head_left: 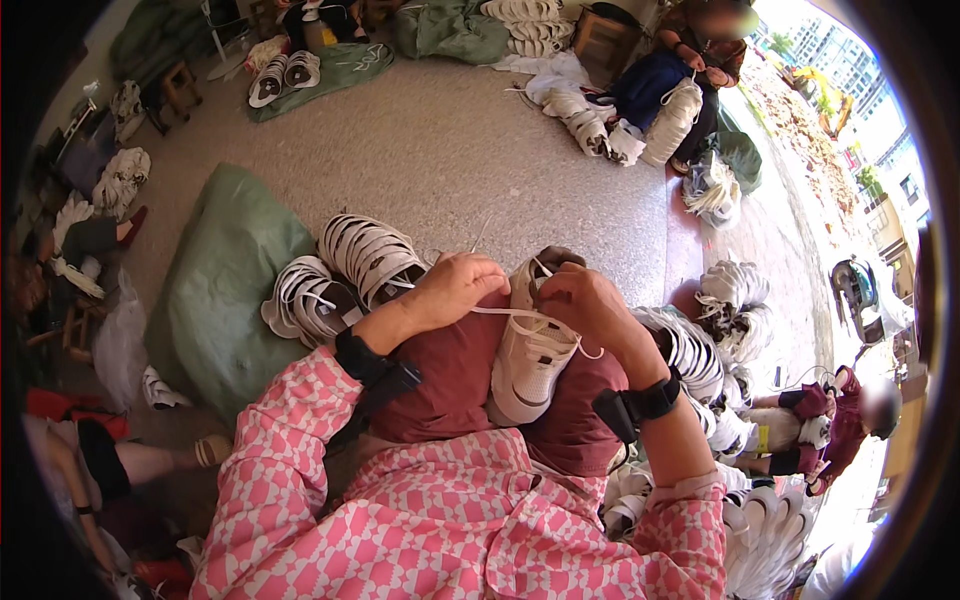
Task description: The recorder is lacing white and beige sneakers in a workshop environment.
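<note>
A white sneaker [525, 375] rests between my thighs, its toe toward me and its dark-lined opening away from me. A white shoelace [522, 313] stretches across its upper, with a loose end curling off to the right. At the left of the shoe, my left hand [458, 290] is closed, its fingers pressed together around the lace. My right hand [590, 305] is bent over the eyelets near the shoe's opening, fingers pinched on the lace; its fingertips are partly hidden.
Nested rows of white shoe uppers [368, 250] lie beyond my left knee, beside a green sack [225, 275]. More stacked uppers [690, 350] stand at my right. Across the speckled floor [430, 140], a seated person [700, 60] handles uppers. Other people sit at both sides.
</note>
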`<state>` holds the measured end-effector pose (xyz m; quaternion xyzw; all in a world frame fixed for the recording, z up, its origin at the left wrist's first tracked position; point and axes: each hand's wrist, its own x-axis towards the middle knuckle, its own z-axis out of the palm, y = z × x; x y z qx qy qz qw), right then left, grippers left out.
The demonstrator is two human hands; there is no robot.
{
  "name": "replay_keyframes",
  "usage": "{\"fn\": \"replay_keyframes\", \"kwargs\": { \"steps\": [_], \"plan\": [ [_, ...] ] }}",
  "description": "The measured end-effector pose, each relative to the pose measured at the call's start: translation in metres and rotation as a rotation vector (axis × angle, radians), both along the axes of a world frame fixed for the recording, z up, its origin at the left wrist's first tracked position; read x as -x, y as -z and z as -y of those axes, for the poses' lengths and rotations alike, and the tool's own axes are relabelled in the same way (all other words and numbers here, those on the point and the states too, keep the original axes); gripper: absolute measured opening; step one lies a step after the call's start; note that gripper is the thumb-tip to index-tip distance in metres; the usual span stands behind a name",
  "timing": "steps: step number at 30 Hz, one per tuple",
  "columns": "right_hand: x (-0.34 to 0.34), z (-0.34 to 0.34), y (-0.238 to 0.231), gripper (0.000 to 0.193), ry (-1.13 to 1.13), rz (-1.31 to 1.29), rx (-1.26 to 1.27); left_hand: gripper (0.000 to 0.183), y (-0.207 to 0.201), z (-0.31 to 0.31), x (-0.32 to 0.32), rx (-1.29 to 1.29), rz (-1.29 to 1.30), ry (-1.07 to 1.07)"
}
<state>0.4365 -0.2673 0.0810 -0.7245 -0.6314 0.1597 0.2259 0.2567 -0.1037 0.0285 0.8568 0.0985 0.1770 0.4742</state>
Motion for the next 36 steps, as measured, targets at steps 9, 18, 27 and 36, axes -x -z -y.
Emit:
{"fn": "replay_keyframes", "kwargs": {
  "steps": [9, 18, 27, 36],
  "plan": [
    [-0.013, -0.006, 0.022, 0.024, 0.061, -0.294, -0.016, 0.017, 0.011, 0.001, -0.017, -0.570, -0.156, 0.179],
    [-0.012, -0.007, 0.023, 0.022, 0.048, -0.325, -0.008, 0.020, 0.009, -0.001, -0.033, -0.615, -0.135, 0.309],
    [-0.009, -0.005, 0.029, 0.015, 0.038, -0.259, -0.070, 0.024, 0.006, -0.004, -0.030, -0.207, -0.136, 0.128],
    [-0.012, 0.000, 0.001, 0.007, -0.104, 0.148, -0.013, 0.019, -0.027, 0.028, -0.011, -0.543, 0.218, -0.008]
  ]
}}
